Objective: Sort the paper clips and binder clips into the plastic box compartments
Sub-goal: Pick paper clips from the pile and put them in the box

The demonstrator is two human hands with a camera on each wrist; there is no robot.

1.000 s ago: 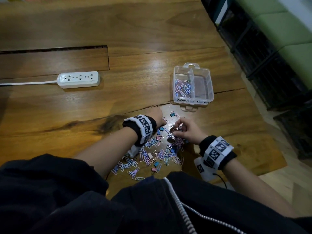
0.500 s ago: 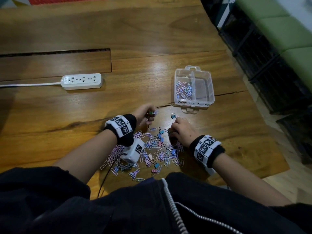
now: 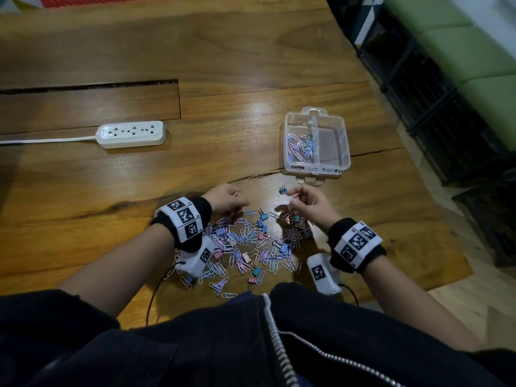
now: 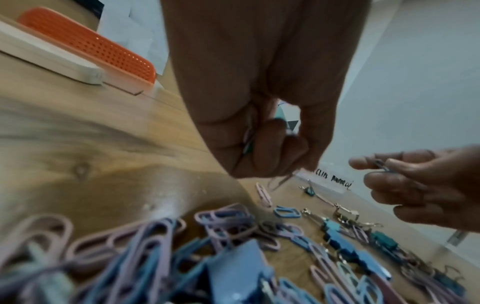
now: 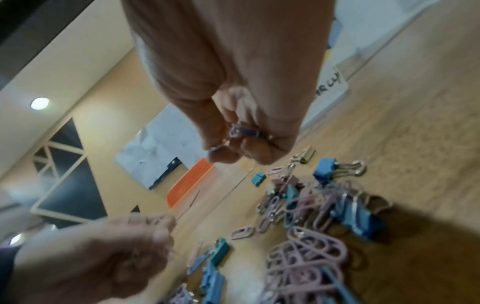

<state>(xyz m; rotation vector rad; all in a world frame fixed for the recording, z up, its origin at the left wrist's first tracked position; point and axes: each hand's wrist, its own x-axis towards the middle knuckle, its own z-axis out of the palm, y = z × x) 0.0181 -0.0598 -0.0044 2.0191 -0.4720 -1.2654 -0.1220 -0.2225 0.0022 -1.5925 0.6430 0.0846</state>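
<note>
Wide brown wooden bench [image 3: 251, 60], grain running across, with a long dark slot at left. White plastic power strip [image 3: 131, 134] with its white cord, lying well left of the clear plastic box [image 3: 344, 141]. Box split into 2 compartments by a middle wall: pastel paper clips [image 3: 300, 148] in the left one, nothing discernible in the right. Handwritten label strip along the box's near wall. Near the bench's front edge, a scattered heap of pink, lilac and blue paper clips [image 3: 245, 244] mixed with small blue, teal and pink binder clips [image 3: 261, 220]. 1 teal binder clip [image 3: 282, 189] apart, between heap and box. Left hand [image 3: 227, 201] above the heap's far edge, fingers curled around a few paper clips [image 4: 249, 139]. Right hand [image 3: 310, 203] just beside it, apart, fingers pinching a small bunch of paper clips [image 5: 242, 131].
</note>
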